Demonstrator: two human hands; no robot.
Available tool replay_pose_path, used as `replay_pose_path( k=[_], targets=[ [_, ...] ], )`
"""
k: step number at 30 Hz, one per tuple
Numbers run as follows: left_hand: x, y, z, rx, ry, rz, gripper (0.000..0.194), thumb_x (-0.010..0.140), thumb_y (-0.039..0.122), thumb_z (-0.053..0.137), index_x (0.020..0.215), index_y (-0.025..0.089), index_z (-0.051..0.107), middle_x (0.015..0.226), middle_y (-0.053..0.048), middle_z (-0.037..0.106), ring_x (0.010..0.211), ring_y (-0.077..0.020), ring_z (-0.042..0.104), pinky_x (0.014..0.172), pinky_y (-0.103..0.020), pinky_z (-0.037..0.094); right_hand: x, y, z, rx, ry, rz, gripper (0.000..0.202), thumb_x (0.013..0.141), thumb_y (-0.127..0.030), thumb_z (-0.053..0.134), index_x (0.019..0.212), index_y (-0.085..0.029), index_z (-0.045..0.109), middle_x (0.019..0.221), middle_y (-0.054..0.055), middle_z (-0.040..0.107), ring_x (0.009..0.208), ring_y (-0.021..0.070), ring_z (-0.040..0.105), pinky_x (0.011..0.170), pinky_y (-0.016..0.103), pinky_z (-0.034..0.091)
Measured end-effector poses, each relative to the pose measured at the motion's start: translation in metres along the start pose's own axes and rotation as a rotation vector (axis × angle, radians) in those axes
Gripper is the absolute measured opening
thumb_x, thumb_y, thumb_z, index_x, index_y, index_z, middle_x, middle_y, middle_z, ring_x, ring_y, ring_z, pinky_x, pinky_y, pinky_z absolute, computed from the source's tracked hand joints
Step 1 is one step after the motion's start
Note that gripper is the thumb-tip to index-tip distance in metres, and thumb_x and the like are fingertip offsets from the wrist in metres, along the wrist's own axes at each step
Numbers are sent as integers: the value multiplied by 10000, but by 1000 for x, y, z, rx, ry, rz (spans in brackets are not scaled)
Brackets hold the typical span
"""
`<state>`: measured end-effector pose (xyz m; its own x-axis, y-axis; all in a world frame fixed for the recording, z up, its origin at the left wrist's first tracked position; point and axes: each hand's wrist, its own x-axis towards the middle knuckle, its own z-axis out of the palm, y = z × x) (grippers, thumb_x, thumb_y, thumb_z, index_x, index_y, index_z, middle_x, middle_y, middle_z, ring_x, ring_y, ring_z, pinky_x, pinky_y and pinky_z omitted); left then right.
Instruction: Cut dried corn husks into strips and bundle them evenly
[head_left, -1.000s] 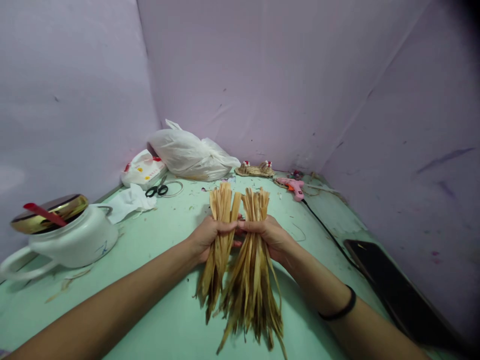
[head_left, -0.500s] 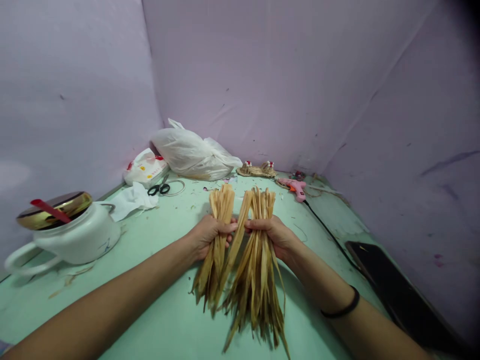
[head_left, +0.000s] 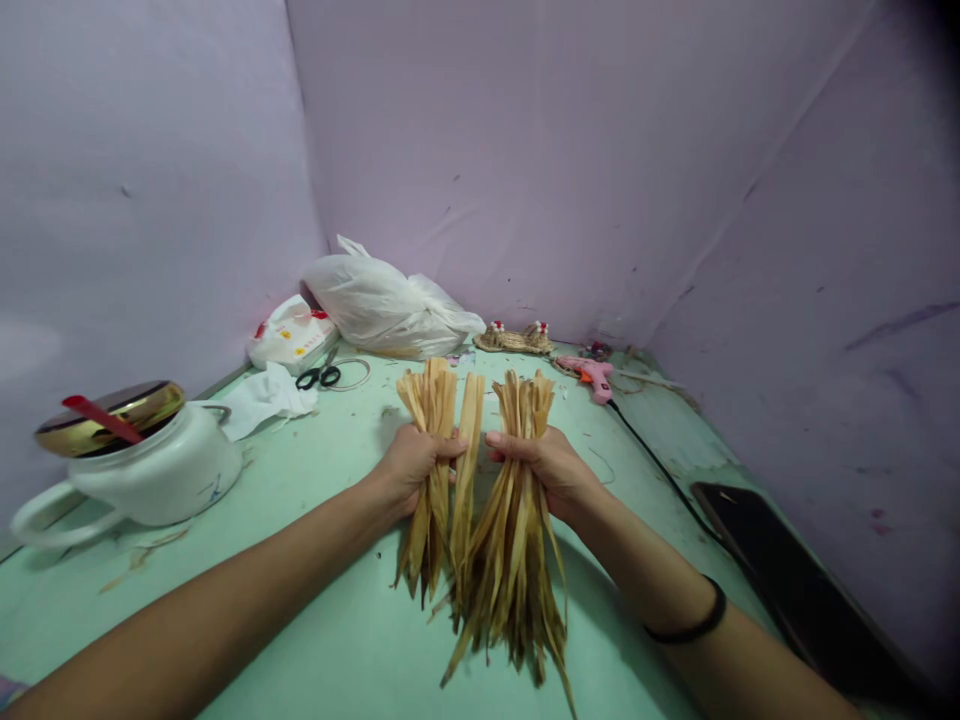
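Observation:
My left hand (head_left: pixel 417 465) is closed round a bundle of dry, tan leaf strips (head_left: pixel 429 515). One broader strip (head_left: pixel 466 460) stands at the inner side of that bundle, by my left thumb and fingertips. To the right, my right hand (head_left: pixel 547 465) grips a fuller bundle of strips (head_left: pixel 517 540), whose ends fan out downward. A narrow gap separates my right thumb from the broader strip. Both bundles are upright over the pale green table (head_left: pixel 315 620), and their lower ends come close together.
At the left stands a white pot (head_left: pixel 161 480) with a gold lid. Scissors (head_left: pixel 319 377), a tissue pack (head_left: pixel 292 335) and a white plastic bag (head_left: pixel 390 305) lie behind. A pink glue gun (head_left: pixel 595 378), its black cord (head_left: pixel 652 460) and a phone (head_left: pixel 787 570) are at right.
The broader strip has moved left, away from my right thumb, and now stands more upright beside the left bundle. My left hand has shifted slightly left and up.

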<state>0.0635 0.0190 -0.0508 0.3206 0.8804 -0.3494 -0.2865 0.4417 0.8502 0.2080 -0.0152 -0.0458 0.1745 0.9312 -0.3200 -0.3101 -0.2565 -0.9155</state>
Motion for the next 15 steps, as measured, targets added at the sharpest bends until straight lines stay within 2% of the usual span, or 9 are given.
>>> replay_pose_path(
  k=[2,5,9,12,15],
  targets=[
    [-2,-1,1,-11,-42,6,137,558,46,673,668,85,602,513,-10,582,396,-86,508,339,-171,392,-4,0,4,33,-44,-31,305,465,-221,801,700,-120,636,579,28,654,520,169,602,555,320,511],
    [-4,-3,1,-13,-121,15,191,525,45,693,700,72,620,565,-29,611,427,-102,538,345,-175,404,-8,0,9,85,-115,-2,354,463,-187,792,781,-124,648,685,63,693,578,212,639,613,379,535],
    [0,-2,-3,-31,-119,-34,201,556,43,677,744,79,617,585,-40,624,455,-139,577,408,-237,475,-6,-1,6,105,-100,23,364,471,-145,765,814,-129,647,700,71,701,591,222,646,632,383,534],
    [2,1,-4,-96,-133,-115,245,588,34,625,829,81,620,633,-71,652,563,-208,639,560,-359,544,-3,-3,1,88,-69,31,246,466,-145,753,677,-119,629,566,38,656,505,175,601,573,330,517],
    [2,4,-4,-140,-153,-164,238,596,29,601,828,76,620,638,-84,659,634,-236,659,688,-416,539,-1,-4,-1,51,-41,27,184,463,-143,739,567,-123,588,474,13,599,447,141,552,520,294,487]
  ],
)
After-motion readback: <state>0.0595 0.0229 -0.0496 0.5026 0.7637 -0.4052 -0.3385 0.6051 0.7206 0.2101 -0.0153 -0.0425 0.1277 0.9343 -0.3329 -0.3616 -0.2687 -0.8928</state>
